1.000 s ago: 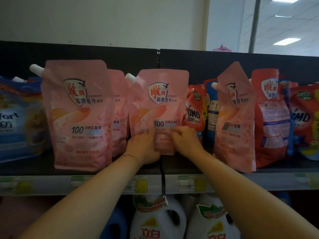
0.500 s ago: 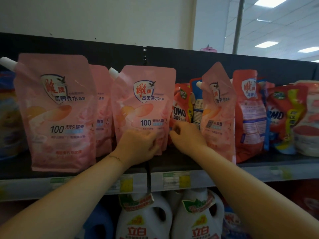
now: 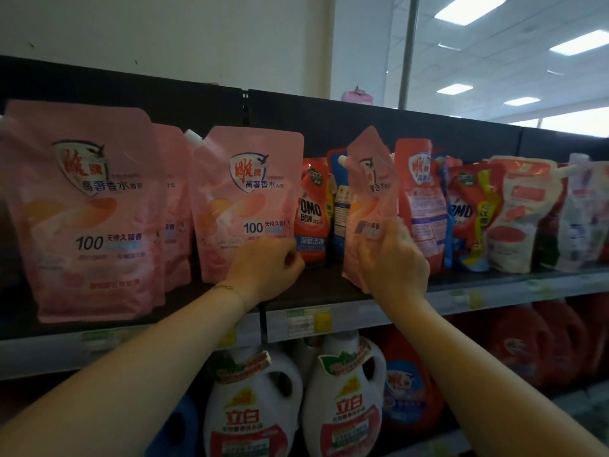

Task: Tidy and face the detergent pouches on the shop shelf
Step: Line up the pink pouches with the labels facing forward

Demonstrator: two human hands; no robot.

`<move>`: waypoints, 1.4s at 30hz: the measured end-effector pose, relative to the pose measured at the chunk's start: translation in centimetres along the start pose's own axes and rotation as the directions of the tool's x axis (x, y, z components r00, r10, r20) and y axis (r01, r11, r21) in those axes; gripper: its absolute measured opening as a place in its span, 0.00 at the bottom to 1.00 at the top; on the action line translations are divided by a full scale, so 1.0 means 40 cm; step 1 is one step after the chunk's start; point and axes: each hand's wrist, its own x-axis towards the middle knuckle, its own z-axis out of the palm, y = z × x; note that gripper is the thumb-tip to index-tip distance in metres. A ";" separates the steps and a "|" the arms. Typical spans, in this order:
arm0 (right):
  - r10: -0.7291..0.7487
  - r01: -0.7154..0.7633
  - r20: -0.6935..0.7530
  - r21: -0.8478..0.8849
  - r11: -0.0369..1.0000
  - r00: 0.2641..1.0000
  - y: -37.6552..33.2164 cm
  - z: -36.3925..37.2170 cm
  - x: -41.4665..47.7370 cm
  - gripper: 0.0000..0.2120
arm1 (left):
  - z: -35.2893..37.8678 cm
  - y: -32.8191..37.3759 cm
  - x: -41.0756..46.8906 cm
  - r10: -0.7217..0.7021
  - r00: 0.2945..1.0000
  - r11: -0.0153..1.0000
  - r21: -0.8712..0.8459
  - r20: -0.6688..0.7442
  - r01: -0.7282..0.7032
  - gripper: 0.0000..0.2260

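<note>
- Right hand [image 3: 392,265] has shifted off the front-facing pink plastic detergent pouch [image 3: 250,199] to the skewed pink plastic pouch [image 3: 369,192]
- fingers and thumb clamp its lower part; it stands edge-on on the black shelf [image 3: 313,288]
- left hand [image 3: 267,268]: fingers curled on the front-facing pouch's lower corner
- risk: a one-handed twist slumps it against the red pouch [image 3: 418,206]

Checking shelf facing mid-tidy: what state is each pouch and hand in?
large pink pouch: upright, front facing out.
middle pink pouch: upright, front facing out, lower corner held.
angled pink pouch: turned sideways, not faced, held.
red OMO pouch: upright, set further back.
left hand: grips the middle pink pouch's lower right corner.
right hand: grips the angled pink pouch's lower part.
</note>
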 end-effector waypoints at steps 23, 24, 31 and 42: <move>0.212 -0.126 -0.065 0.626 0.770 0.975 -0.151 -0.115 0.027 0.12 | -0.106 0.016 -0.090 -0.337 0.852 0.604 -0.603 0.400 0.521 0.37; 0.188 -0.093 -0.070 0.670 0.737 0.980 -0.167 -0.124 0.027 0.12 | -0.116 0.021 -0.089 -0.330 0.842 0.532 -0.652 0.428 0.540 0.43; -0.011 0.013 -0.008 0.790 0.612 1.000 -0.246 -0.062 0.020 0.13 | -0.164 0.004 -0.113 -0.363 0.912 0.336 -0.885 0.192 0.321 0.32; 0.046 -0.400 0.667 0.390 0.829 0.744 -0.271 0.105 -0.031 0.17 | -0.097 -0.092 -0.186 -0.460 0.858 0.855 -0.374 -0.230 0.359 0.47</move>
